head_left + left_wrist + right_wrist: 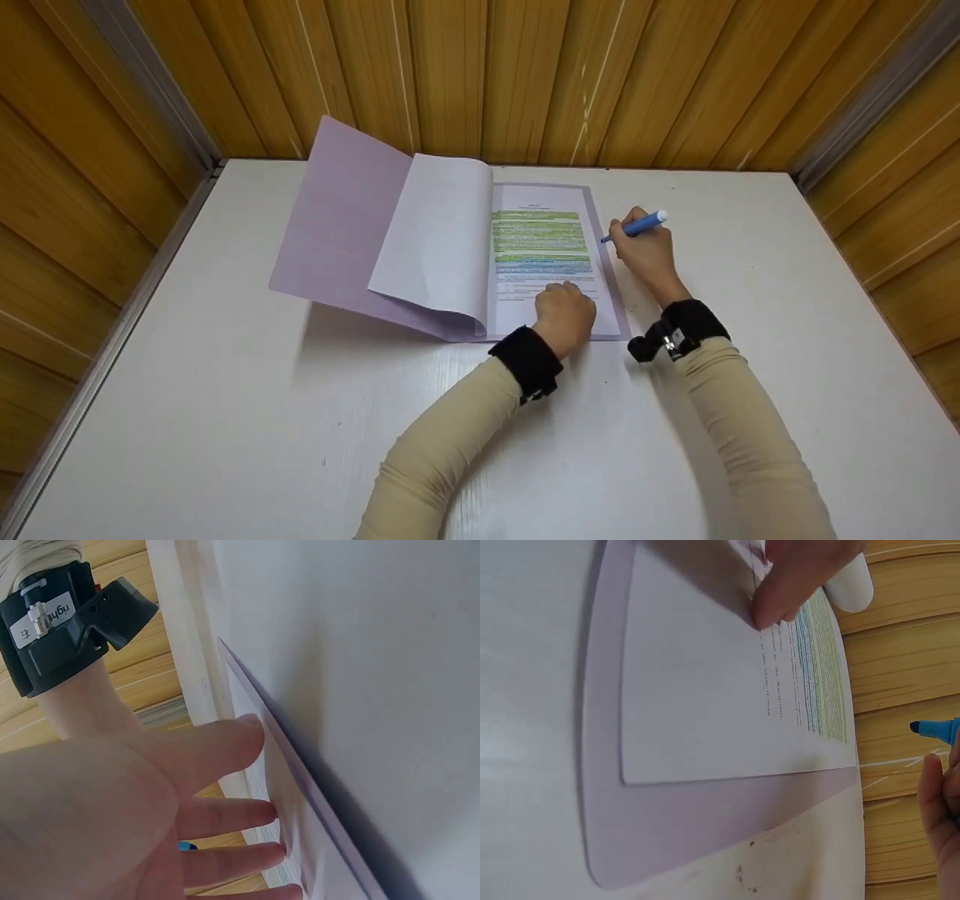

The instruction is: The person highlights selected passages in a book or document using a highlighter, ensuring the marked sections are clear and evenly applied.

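Observation:
An open purple folder [337, 210] lies on the white table [225, 412], with several white pages [435, 232] turned up to the left. The exposed printed page [544, 255] carries green and blue highlighted lines [825, 675]. My left hand [566, 315] rests on the lower part of this page, its straight fingers [232, 814] pressing the paper flat. My right hand [643, 251] hovers just right of the page and grips a blue highlighter [637, 225]. The highlighter's blue tip [934, 729] is off the paper, beside the page's right edge.
Wooden plank walls [525, 75] enclose the table on three sides, with metal strips in the corners. The folder's rounded purple back cover [705, 825] sticks out beyond the page. Black camera straps sit on both wrists [679, 330].

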